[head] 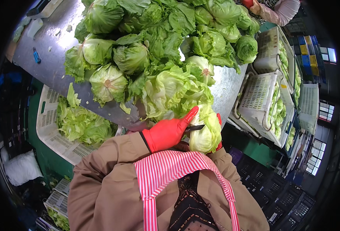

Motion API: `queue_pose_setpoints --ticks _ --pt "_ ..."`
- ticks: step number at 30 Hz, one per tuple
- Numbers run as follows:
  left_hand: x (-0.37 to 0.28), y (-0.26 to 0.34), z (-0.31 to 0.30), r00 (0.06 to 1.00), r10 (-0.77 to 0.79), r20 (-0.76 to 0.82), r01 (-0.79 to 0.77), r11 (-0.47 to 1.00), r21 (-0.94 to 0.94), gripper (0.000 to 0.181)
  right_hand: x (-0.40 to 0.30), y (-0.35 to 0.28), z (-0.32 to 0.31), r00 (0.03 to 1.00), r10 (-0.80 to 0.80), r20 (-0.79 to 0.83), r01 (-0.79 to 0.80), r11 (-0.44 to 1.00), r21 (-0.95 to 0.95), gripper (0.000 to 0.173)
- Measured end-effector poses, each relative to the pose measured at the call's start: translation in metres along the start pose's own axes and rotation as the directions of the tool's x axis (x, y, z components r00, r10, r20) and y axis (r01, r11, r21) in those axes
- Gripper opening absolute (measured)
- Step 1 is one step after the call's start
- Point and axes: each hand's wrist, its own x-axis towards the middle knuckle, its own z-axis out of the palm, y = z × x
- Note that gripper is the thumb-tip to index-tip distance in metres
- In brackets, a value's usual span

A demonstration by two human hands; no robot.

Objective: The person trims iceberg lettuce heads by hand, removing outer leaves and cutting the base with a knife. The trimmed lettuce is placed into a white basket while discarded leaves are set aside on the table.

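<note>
My left hand (164, 133), in a red glove, grips a knife (196, 128) with a short dark blade. The blade lies against the pale side of a trimmed lettuce head (206, 134), and my left thumb points up beside that head. My right hand (219, 142), also red-gloved, holds the lettuce from its far right side; most of this hand is hidden behind the leaves. Just beyond my hands, loose lettuce leaves (167, 89) lie at the near edge of a metal table (54, 62). Several lettuce heads (107, 82) are piled behind them, some with cut stems showing.
A white plastic crate (69, 147) of loose leaves stands below the table's left edge. White crates (256, 95) filled with lettuce are stacked at right. A blue cutter (36, 55) lies on the table at left. Another person's arm (275, 13) shows at the top right.
</note>
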Motion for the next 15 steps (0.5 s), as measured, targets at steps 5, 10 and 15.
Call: queue_pose_setpoints --ticks 5,10,15 --pt "0.001 -0.004 0.008 0.991 0.007 -0.135 0.003 0.997 0.072 0.102 0.004 0.002 -0.011 0.988 0.09 0.124 -0.144 0.822 0.551 0.074" --pt "0.008 -0.003 0.009 0.964 0.063 -0.258 -0.023 0.987 0.158 0.094 0.002 0.002 -0.004 1.0 -0.012 0.007 0.007 0.859 0.512 0.06" --pt "0.006 -0.066 0.008 0.78 -0.196 -0.594 0.345 0.927 0.147 0.081 -0.009 -0.063 0.109 0.9 0.036 -0.434 -0.106 0.985 -0.138 0.028"
